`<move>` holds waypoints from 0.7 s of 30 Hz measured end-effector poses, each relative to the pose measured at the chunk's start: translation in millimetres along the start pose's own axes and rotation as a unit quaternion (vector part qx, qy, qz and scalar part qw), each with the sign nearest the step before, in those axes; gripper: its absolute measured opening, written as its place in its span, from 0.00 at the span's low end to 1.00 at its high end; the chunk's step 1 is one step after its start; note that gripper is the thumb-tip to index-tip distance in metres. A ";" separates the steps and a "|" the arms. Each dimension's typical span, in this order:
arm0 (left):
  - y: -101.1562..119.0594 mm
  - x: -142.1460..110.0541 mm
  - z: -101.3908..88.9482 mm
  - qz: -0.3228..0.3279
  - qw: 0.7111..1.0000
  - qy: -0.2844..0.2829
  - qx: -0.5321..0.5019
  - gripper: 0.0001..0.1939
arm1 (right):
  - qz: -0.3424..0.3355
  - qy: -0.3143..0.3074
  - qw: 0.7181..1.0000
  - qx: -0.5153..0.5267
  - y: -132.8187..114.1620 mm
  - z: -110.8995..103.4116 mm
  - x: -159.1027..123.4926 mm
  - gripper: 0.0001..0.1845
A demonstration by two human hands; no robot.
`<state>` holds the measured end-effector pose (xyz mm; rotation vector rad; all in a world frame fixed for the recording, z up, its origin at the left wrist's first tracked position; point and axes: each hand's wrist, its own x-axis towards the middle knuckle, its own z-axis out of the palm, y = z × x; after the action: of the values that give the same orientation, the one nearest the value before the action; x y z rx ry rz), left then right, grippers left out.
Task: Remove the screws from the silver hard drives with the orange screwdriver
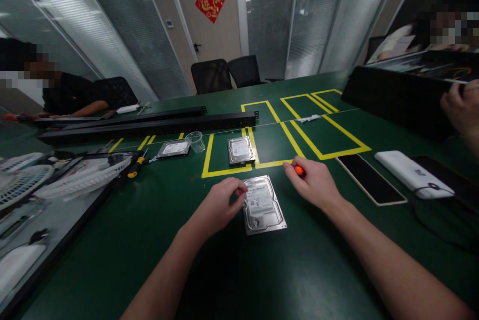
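A silver hard drive lies label side up on the green table in front of me. My left hand is at its upper left edge, fingers curled and thumb drawn in against the drive. To the right of the drive, my right hand is closed around a small tool with an orange end; the rest of the tool is hidden in the fist. Another hard drive lies just beyond, across yellow tape lines. A third hard drive rests farther left beside a clear plastic cup.
A yellow-and-black screwdriver lies at left near white baskets. Long black rails stretch across the back. A phone and a white power bank sit at right. Two people are nearby, one at a black case.
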<state>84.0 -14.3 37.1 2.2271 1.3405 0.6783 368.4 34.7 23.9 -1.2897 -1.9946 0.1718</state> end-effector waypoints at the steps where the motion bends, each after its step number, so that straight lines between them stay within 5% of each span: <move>1: 8.1 4.0 4.2 0.013 1.000 -0.012 -0.008 0.06 | 0.001 -0.001 1.000 0.000 -0.6 -0.5 0.0 0.21; 6: 30.8 25.6 23.6 0.055 0.996 -0.076 0.003 0.09 | -0.002 -0.006 1.000 -0.008 -2.4 -1.7 0.4 0.21; 12: 26.7 41.5 49.1 0.067 0.987 -0.127 0.069 0.09 | -0.002 -0.014 1.000 -0.019 -0.8 0.3 0.9 0.22; 21: 28.3 53.7 52.5 0.058 0.985 -0.135 0.089 0.05 | -0.002 -0.025 0.999 -0.022 0.4 2.0 1.5 0.19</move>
<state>157.3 15.2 22.9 2.4502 1.1816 0.2875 367.0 36.7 23.0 -1.3199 -2.0546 0.1610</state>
